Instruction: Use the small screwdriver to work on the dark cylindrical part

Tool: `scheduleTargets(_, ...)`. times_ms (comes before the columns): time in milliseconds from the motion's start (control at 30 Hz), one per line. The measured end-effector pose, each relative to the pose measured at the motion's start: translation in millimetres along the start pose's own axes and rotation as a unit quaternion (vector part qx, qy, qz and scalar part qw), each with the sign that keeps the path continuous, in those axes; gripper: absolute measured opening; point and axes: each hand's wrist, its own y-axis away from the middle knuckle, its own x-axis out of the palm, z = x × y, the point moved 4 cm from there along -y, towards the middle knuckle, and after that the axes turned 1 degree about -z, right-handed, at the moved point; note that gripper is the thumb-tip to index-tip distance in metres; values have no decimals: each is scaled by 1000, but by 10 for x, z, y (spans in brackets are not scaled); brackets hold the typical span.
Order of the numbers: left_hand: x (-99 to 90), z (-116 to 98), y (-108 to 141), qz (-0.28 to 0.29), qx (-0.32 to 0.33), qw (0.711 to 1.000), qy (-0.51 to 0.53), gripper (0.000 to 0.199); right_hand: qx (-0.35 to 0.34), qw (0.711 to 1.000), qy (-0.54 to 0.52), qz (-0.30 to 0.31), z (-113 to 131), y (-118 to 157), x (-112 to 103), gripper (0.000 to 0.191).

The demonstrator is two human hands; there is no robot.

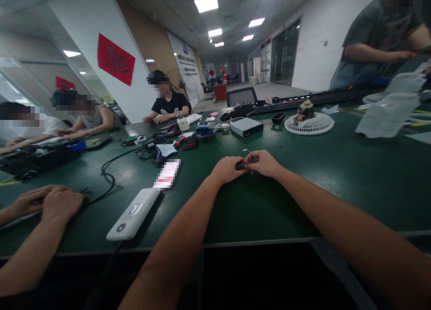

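Fingers (235,165) of the left hand (227,170) and the right hand (264,163) closed on a small black part (243,165), pinched between both over the green counter (336,188), a thin metal wire (251,153) sticking up from it. Judged light and stiff, though fragile at the wire (best taken by the black body, never by that wire). Just beyond, a metal bowl (212,137) with something blue (204,130) heaped inside; farther right, a small black tray (278,117), contents hidden at this angle, and a white fan grille (309,128) with a small motor (305,112) on top.
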Motion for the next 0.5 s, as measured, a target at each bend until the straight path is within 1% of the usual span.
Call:
scheduleTargets(67,-6,-13,0,1,15,1000,4,32,-10,1000,15,2,-20,-2,-12,16)
scheduleTargets(167,-16,-34,6,-4,43,999,9,35,-16,996,82,-8,-30,5,-49,19)
scheduleTargets(267,-20,-40,9,-12,46,999,13,37,-23,989,143,-26,-2,23,-74,20)
scheduleTargets(367,-21,-34,3,-22,23,999,6,37,-34,982,182,-36,37,40,-61,20)
scheduleTargets(500,-20,46,-2,-38,-56,998,-4,29,-60,972,221,-46,69,50,-40,20)
